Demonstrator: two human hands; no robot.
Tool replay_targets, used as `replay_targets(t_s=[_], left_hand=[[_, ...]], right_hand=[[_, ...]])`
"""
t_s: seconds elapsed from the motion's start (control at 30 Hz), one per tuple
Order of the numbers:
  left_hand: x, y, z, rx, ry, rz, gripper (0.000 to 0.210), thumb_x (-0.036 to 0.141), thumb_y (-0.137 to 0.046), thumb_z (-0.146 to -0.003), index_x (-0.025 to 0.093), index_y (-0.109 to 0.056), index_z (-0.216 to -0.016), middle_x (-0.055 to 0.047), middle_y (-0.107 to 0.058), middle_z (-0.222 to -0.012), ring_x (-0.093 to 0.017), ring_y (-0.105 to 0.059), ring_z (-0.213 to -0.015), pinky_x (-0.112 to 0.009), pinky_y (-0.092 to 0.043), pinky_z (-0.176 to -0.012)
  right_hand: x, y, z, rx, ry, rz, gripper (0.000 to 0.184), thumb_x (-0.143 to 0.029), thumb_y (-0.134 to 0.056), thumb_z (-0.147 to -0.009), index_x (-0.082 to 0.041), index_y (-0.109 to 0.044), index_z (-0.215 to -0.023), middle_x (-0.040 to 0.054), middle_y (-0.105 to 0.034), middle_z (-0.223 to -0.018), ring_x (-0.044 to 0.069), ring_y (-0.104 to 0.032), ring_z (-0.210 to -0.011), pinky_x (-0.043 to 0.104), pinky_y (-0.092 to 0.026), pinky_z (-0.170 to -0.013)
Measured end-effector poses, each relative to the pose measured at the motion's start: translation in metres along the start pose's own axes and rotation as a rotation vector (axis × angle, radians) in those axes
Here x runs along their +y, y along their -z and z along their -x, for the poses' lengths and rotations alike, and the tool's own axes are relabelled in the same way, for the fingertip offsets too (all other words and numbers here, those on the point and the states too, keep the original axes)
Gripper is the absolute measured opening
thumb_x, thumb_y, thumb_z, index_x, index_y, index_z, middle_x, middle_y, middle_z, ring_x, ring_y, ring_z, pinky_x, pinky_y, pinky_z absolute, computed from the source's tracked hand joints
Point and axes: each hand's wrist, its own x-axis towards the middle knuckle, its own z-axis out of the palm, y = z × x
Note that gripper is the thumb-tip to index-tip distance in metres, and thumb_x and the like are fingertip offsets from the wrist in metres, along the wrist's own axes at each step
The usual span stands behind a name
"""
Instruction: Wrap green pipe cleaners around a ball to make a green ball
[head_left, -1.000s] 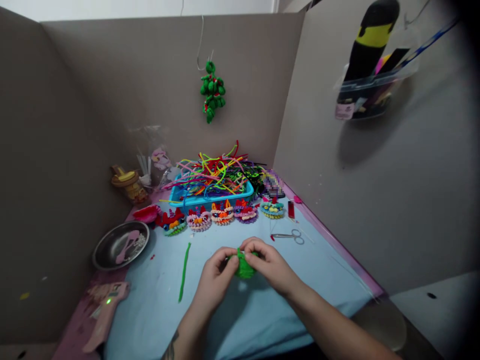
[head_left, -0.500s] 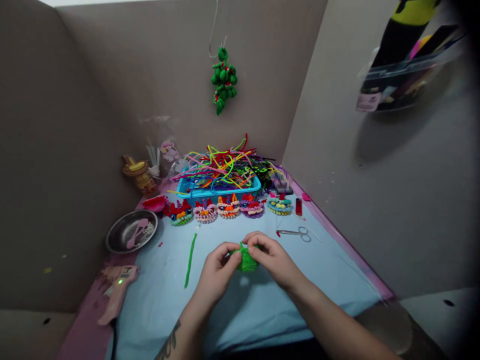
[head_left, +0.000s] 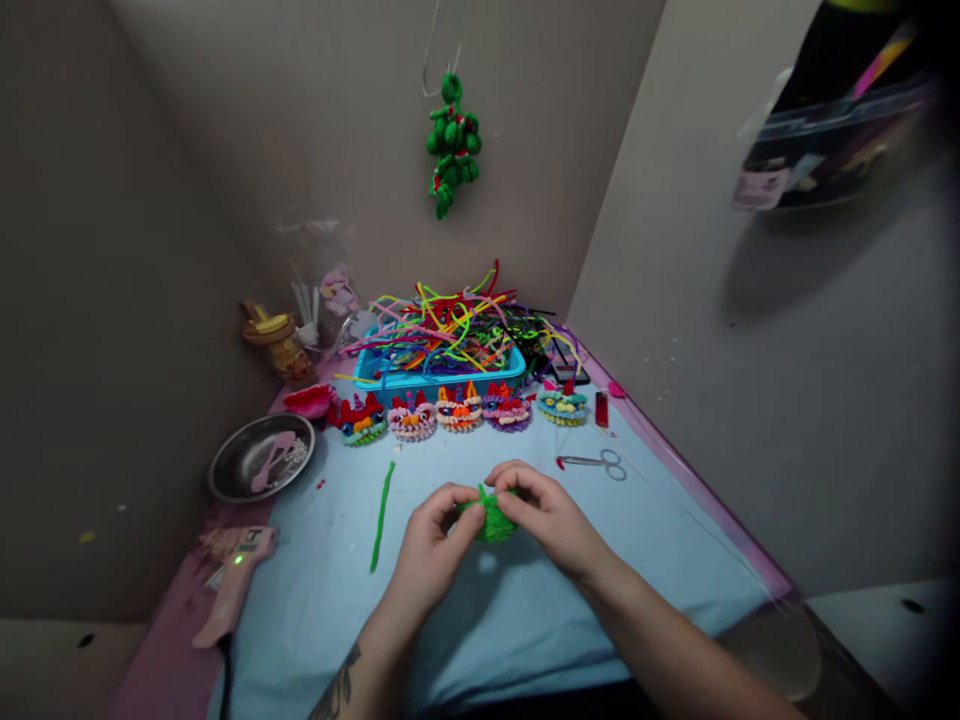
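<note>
Between my two hands, a bright green fuzzy pipe-cleaner piece [head_left: 496,524] is held above the blue cloth [head_left: 322,610]. My left hand [head_left: 439,530] pinches its left side with thumb and fingers. On its right upper side, my right hand [head_left: 536,510] grips it in the same way. A short green end sticks up between the fingertips. Left of my hands, a single green pipe cleaner [head_left: 382,517] lies on the cloth. Scissors [head_left: 596,461] rest to the right, a small red bit by their tips.
Several colourful pipe-cleaner heads [head_left: 459,408] stand in a row before a blue tray [head_left: 442,385] heaped with pipe cleaners. At left are a metal bowl [head_left: 225,468] and a pink glue gun [head_left: 236,590] with a lit green light. A green ornament [head_left: 453,145] hangs at the back wall.
The camera view has shifted slightly. Both hands keep their hold on the green piece, with hardly any visible movement.
</note>
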Motion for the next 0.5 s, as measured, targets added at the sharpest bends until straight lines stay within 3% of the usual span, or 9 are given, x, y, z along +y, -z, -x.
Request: replay_targets(t_s=[0.5], left_hand=[[-0.006,-0.002,-0.012,-0.036,0.002,-0.065,0.016,0.031,-0.061,-0.080,0.015,-0.064,-0.080,-0.003,-0.060,-0.076,-0.015,-0.055,-0.072,-0.024,-0.042,-0.067]], right_hand=[[0.009,0.006,-0.004,0.032,-0.039,-0.040,0.020,-0.039,-0.061,-0.080,-0.019,-0.056,-0.078,0.0039,-0.054,-0.090,0.019,-0.052,-0.088,0.031,-0.040,-0.080]])
